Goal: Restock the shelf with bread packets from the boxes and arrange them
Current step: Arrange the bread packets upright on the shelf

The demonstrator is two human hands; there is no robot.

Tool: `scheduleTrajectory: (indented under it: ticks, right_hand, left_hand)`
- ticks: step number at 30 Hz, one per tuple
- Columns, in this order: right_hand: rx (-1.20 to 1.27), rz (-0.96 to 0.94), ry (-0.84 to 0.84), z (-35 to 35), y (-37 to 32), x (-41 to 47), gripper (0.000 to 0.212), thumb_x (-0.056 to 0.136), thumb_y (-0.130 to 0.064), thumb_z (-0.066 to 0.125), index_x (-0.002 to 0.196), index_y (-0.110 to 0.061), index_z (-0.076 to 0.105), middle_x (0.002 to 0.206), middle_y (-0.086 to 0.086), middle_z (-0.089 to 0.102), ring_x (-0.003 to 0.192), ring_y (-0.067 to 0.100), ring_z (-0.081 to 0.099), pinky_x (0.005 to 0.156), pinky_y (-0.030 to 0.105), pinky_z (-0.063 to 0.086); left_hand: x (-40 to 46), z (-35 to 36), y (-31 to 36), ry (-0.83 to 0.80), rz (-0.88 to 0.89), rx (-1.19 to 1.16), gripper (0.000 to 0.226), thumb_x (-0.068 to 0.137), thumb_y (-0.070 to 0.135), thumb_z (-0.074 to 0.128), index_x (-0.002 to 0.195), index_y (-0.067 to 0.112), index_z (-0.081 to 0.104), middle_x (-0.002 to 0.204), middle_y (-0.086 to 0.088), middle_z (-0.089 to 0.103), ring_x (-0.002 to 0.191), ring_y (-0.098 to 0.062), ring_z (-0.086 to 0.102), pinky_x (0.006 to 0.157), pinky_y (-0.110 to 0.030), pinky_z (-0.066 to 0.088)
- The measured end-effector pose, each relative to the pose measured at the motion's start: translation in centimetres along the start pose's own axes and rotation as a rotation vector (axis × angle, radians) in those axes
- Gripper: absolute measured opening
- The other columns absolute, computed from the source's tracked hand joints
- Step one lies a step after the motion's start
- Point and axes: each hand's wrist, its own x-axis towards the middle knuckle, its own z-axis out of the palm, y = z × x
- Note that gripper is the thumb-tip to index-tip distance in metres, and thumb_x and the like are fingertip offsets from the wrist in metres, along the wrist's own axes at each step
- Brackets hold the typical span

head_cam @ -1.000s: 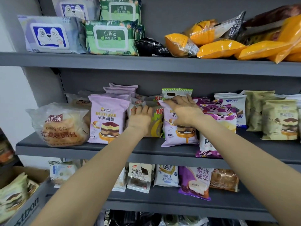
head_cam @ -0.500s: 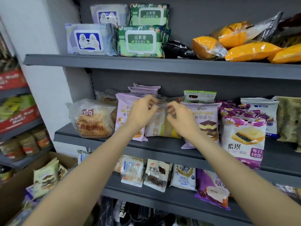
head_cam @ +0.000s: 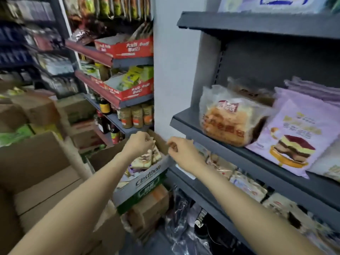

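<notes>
left hand (head_cam: 138, 143) fingers curled on a bread packet (head_cam: 147, 158) in the open box (head_cam: 145, 183) (beside the shelf (head_cam: 230, 153)), right hand (head_cam: 181, 150) loosely curled, holding nothing, just above the box rim

Left aisle: red display trays (head_cam: 127, 47) of snacks, brown jars (head_cam: 137, 115) beneath, dark bottles (head_cam: 104, 107), stacked plain cartons (head_cam: 36, 162).

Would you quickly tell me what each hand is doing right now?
Left hand: over the open box, fingers curled at a bread packet; whether it grips it cannot be told.
Right hand: fingers loosely curled, holding nothing.
</notes>
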Motion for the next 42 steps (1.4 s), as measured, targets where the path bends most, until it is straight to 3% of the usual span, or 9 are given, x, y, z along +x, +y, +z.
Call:
scheduleTrajectory:
  ticks: [10,12,14,17,22,25,31,36,42]
  right_hand:
    - [0.139,0.392,-0.277,19.9,5.6,20.3,0.061,0.086,-0.028,0.067,0.135,-0.002,0.040,0.136,0.012,0.049,0.123,0.029,0.048,0.090,0.029,0.041]
    - [0.114,0.481,-0.318,22.5,8.2,23.1,0.073,0.081,-0.034,0.071,0.138,-0.003,0.037,0.139,0.014,0.043,0.128,0.030,0.041,0.096,0.029,0.038]
    - [0.092,0.534,-0.370,25.0,10.6,25.4,0.089,0.072,-0.043,0.077,0.141,-0.006,0.034,0.141,0.013,0.040,0.132,0.030,0.036,0.101,0.031,0.035]
    - [0.263,0.642,-0.407,28.2,13.6,28.7,0.117,0.049,-0.056,0.086,0.142,-0.008,0.034,0.144,0.010,0.043,0.131,0.025,0.042,0.103,0.032,0.040]
    - [0.238,0.788,-0.348,30.9,15.8,31.7,0.111,0.063,-0.057,0.078,0.147,-0.011,0.024,0.150,0.014,0.027,0.140,0.031,0.024,0.113,0.037,0.023]
    - [0.374,0.744,-0.369,31.0,16.3,31.6,0.084,0.066,-0.045,0.081,0.137,-0.017,0.044,0.133,-0.002,0.047,0.128,0.021,0.042,0.094,0.021,0.032]
    - [0.617,0.716,-0.274,30.1,15.4,29.1,0.098,0.047,-0.042,0.092,0.129,-0.010,0.049,0.116,0.003,0.067,0.102,0.016,0.065,0.085,0.030,0.056]
    - [0.705,0.602,-0.238,24.7,11.5,25.7,0.034,0.068,-0.019,0.084,0.098,-0.015,0.067,0.097,0.001,0.071,0.085,0.011,0.067,0.070,0.021,0.056]
    - [0.730,0.375,-0.157,15.3,6.8,18.5,0.052,0.065,-0.024,0.085,0.109,-0.023,0.057,0.101,-0.009,0.067,0.095,0.008,0.063,0.085,0.025,0.052]
  left_hand:
    - [17.0,4.5,-19.3,-0.298,-0.284,0.101,0.037,0.093,0.022,0.053,0.060,0.012,0.039,0.057,-0.003,0.036,0.053,-0.015,0.036,0.050,-0.028,0.025]
    - [19.7,6.6,-21.1,-0.369,-0.353,0.037,0.016,0.092,0.024,0.055,0.085,0.010,0.053,0.075,-0.004,0.049,0.075,-0.019,0.049,0.064,-0.027,0.034]
    - [22.1,8.9,-23.2,-0.406,-0.422,-0.070,0.045,0.090,0.024,0.058,0.128,0.004,0.046,0.116,-0.012,0.055,0.109,-0.026,0.052,0.081,-0.029,0.039]
    - [24.4,11.8,-26.0,-0.428,-0.529,-0.253,0.075,0.088,0.011,0.062,0.145,-0.003,0.016,0.145,-0.017,0.036,0.132,-0.029,0.040,0.095,-0.028,0.038]
    - [25.5,14.5,-28.5,-0.445,-0.612,-0.517,0.094,0.077,0.011,0.076,0.147,0.002,0.013,0.137,-0.010,0.045,0.127,-0.026,0.045,0.092,-0.027,0.041]
    - [25.4,15.6,-29.0,-0.408,-0.608,-0.688,0.059,0.070,0.009,0.082,0.121,0.000,0.055,0.113,-0.008,0.065,0.096,-0.022,0.064,0.078,-0.027,0.054]
    - [23.4,14.2,-28.0,-0.230,-0.620,-0.846,0.047,0.066,-0.003,0.081,0.110,0.002,0.063,0.102,-0.004,0.068,0.078,-0.011,0.065,0.056,-0.013,0.054]
    - [20.8,10.6,-24.7,-0.289,-0.525,-0.848,0.045,0.064,0.003,0.083,0.105,0.012,0.066,0.101,-0.004,0.072,0.091,-0.018,0.068,0.073,-0.025,0.056]
    - [14.2,4.7,-17.5,-0.188,-0.327,-0.870,0.056,0.062,0.010,0.085,0.113,0.015,0.063,0.099,0.001,0.074,0.089,-0.014,0.071,0.074,-0.029,0.058]
